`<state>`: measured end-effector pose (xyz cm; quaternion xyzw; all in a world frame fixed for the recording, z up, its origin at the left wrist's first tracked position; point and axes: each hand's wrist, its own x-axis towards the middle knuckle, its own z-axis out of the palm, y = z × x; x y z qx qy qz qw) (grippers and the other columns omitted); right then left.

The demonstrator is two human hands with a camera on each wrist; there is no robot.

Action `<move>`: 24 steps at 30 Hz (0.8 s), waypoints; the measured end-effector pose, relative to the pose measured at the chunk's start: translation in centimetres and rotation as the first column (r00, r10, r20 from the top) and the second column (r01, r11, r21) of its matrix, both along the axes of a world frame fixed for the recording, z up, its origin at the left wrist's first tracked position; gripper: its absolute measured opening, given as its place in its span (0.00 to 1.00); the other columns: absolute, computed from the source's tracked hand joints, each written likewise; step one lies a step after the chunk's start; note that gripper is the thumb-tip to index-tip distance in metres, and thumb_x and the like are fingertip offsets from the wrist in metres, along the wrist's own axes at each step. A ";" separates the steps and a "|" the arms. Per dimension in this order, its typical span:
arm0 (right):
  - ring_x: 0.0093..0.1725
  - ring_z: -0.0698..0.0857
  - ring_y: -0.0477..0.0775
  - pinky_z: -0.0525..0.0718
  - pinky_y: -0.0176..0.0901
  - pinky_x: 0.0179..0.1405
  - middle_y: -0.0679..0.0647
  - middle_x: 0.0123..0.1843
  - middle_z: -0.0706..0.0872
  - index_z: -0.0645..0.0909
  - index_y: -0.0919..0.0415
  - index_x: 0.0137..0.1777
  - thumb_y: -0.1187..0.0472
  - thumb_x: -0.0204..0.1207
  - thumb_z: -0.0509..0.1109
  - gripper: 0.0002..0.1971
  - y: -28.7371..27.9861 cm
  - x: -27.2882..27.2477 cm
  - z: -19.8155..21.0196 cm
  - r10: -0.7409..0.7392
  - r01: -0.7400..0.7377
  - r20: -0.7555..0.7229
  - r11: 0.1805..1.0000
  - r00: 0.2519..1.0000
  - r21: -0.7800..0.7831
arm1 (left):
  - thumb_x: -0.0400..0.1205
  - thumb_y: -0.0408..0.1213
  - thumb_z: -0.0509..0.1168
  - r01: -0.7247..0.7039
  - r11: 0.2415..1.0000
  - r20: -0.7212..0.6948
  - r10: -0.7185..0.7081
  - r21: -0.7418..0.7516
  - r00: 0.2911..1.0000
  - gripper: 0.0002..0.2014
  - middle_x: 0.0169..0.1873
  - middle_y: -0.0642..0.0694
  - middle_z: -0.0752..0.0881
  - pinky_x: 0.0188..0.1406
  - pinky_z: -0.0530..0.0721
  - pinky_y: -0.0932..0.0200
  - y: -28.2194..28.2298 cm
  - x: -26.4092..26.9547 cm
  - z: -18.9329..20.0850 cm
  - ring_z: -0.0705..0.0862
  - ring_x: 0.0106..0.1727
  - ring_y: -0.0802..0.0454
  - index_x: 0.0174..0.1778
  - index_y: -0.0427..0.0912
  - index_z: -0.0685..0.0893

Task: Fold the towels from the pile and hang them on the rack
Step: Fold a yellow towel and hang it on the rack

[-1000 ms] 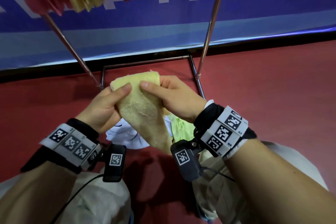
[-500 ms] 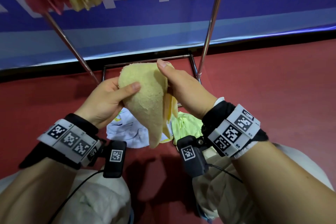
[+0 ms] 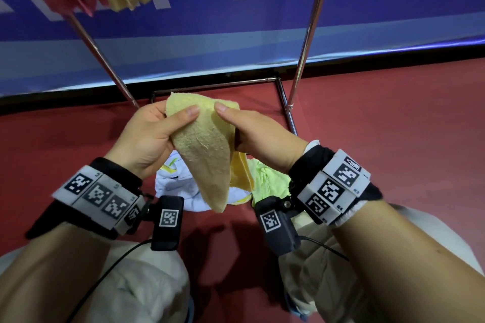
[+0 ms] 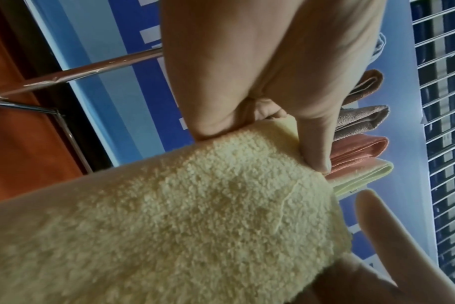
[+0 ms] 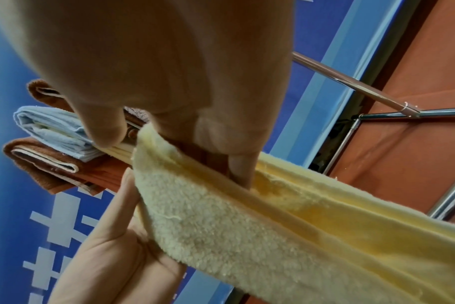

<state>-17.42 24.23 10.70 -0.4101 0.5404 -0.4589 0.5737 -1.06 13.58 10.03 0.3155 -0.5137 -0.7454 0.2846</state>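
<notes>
Backdrop: blue banner (image 3: 183, 21) across the far side, with white block markings (image 5: 62, 207) on it. A paler blue band (image 3: 210, 60) runs along its lower part. Below that, a black strip (image 3: 393, 59) meets the red floor (image 3: 393, 152). Dark shadows (image 3: 210, 244) fall on the floor in the near middle. In the left wrist view, a white wire grid (image 4: 444, 123) sits beyond the banner's edge, with dark gaps between the bars.
</notes>
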 end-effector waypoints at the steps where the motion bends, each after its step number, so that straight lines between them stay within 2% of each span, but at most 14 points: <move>1: 0.52 0.90 0.43 0.84 0.36 0.57 0.45 0.51 0.93 0.88 0.53 0.54 0.47 0.90 0.59 0.18 0.0 0.1 -0.2 0.029 -0.029 -0.015 1.000 0.999 0.006 | 0.67 0.41 0.75 0.015 1.000 -0.001 -0.015 0.007 1.000 0.16 0.45 0.37 0.93 0.45 0.90 0.57 0.1 0.0 0.0 0.92 0.45 0.46 0.48 0.36 0.92; 3: 0.59 0.90 0.44 0.83 0.43 0.68 0.44 0.56 0.93 0.86 0.48 0.58 0.49 0.89 0.62 0.11 0.2 0.6 -0.7 0.090 -0.090 -0.026 0.996 0.996 0.013 | 0.69 0.41 0.74 0.065 0.998 0.010 -0.065 0.023 0.998 0.16 0.44 0.36 0.92 0.42 0.90 0.57 0.3 0.0 0.2 0.92 0.43 0.46 0.48 0.36 0.92; 5: 0.66 0.88 0.49 0.81 0.52 0.75 0.50 0.66 0.90 0.82 0.47 0.67 0.50 0.88 0.64 0.11 0.2 0.9 -1.2 0.117 -0.118 -0.053 0.993 0.992 -0.009 | 0.72 0.40 0.71 0.110 0.993 0.029 -0.111 0.033 0.993 0.13 0.44 0.37 0.93 0.41 0.90 0.57 0.5 0.1 0.4 0.92 0.44 0.46 0.47 0.37 0.93; 7: 0.69 0.86 0.52 0.79 0.55 0.76 0.53 0.70 0.88 0.79 0.51 0.74 0.51 0.88 0.63 0.17 0.2 1.0 -1.5 0.089 -0.091 -0.090 0.995 0.992 -0.026 | 0.75 0.37 0.68 0.118 0.993 0.049 -0.119 0.024 0.992 0.11 0.44 0.36 0.93 0.41 0.91 0.57 0.5 0.1 0.5 0.92 0.44 0.46 0.47 0.36 0.92; 9: 0.67 0.87 0.52 0.80 0.57 0.76 0.53 0.68 0.89 0.80 0.54 0.74 0.49 0.88 0.62 0.19 0.0 0.8 -1.5 0.054 -0.057 -0.131 0.998 0.990 -0.026 | 0.76 0.36 0.68 0.095 0.995 0.082 -0.093 -0.022 0.992 0.10 0.43 0.37 0.93 0.42 0.90 0.58 0.4 0.2 0.4 0.92 0.43 0.47 0.47 0.36 0.92; 12: 0.62 0.90 0.51 0.82 0.57 0.72 0.53 0.61 0.92 0.86 0.55 0.66 0.49 0.89 0.62 0.16 0.1 0.7 -1.6 0.006 -0.014 -0.221 0.999 0.975 -0.032 | 0.74 0.38 0.72 0.055 0.988 0.149 -0.033 -0.147 0.988 0.08 0.40 0.42 0.93 0.40 0.89 0.61 0.1 0.3 0.2 0.91 0.41 0.51 0.44 0.40 0.92; 14: 0.56 0.92 0.53 0.86 0.56 0.65 0.54 0.55 0.94 0.88 0.59 0.61 0.51 0.89 0.64 0.15 0.1 0.6 -1.7 -0.037 0.023 -0.236 0.998 0.971 -0.064 | 0.72 0.41 0.74 0.022 0.976 0.182 0.019 -0.218 0.983 0.08 0.39 0.45 0.93 0.41 0.88 0.63 -0.1 0.4 0.0 0.90 0.40 0.54 0.43 0.42 0.92; 15: 0.51 0.92 0.52 0.88 0.51 0.59 0.53 0.52 0.94 0.88 0.61 0.60 0.53 0.88 0.65 0.14 0.0 0.5 -1.8 -0.054 0.036 -0.221 0.996 0.974 -0.085 | 0.71 0.42 0.75 0.009 0.969 0.194 0.040 -0.249 0.980 0.09 0.40 0.45 0.93 0.42 0.88 0.63 -0.2 0.5 -0.1 0.90 0.41 0.54 0.43 0.42 0.92; 17: 0.42 0.90 0.43 0.85 0.36 0.44 0.47 0.44 0.93 0.88 0.61 0.58 0.57 0.88 0.67 0.11 0.1 0.4 -1.6 -0.068 0.048 -0.177 0.992 0.982 -0.115 | 0.71 0.44 0.76 -0.015 0.956 0.206 0.079 -0.294 0.975 0.12 0.41 0.45 0.93 0.44 0.88 0.63 -0.4 0.5 -0.2 0.90 0.42 0.53 0.45 0.41 0.92; 19: 0.43 0.89 0.43 0.83 0.33 0.44 0.48 0.46 0.93 0.88 0.60 0.59 0.59 0.88 0.67 0.09 0.0 0.2 -1.6 -0.073 0.059 -0.115 0.990 0.991 -0.127 | 0.72 0.45 0.76 -0.048 0.945 0.207 0.119 -0.322 0.971 0.14 0.40 0.45 0.93 0.42 0.87 0.63 -0.6 0.6 -0.3 0.89 0.40 0.54 0.46 0.39 0.92; 21: 0.46 0.89 0.46 0.84 0.36 0.46 0.54 0.49 0.93 0.88 0.62 0.59 0.60 0.88 0.66 0.10 0.0 0.1 -1.5 -0.089 0.078 -0.080 0.989 0.993 -0.128 | 0.72 0.46 0.75 -0.063 0.938 0.213 0.142 -0.340 0.967 0.14 0.37 0.46 0.91 0.40 0.86 0.64 -0.8 0.6 -0.3 0.86 0.37 0.55 0.45 0.40 0.92; 24: 0.43 0.87 0.49 0.83 0.41 0.44 0.61 0.46 0.92 0.88 0.69 0.54 0.58 0.88 0.67 0.13 -0.2 0.0 -1.4 -0.130 0.117 -0.094 0.984 0.987 -0.136 | 0.73 0.50 0.74 -0.035 0.929 0.252 0.136 -0.368 0.958 0.13 0.36 0.50 0.89 0.39 0.81 0.64 -0.9 0.6 -0.5 0.82 0.37 0.56 0.44 0.44 0.92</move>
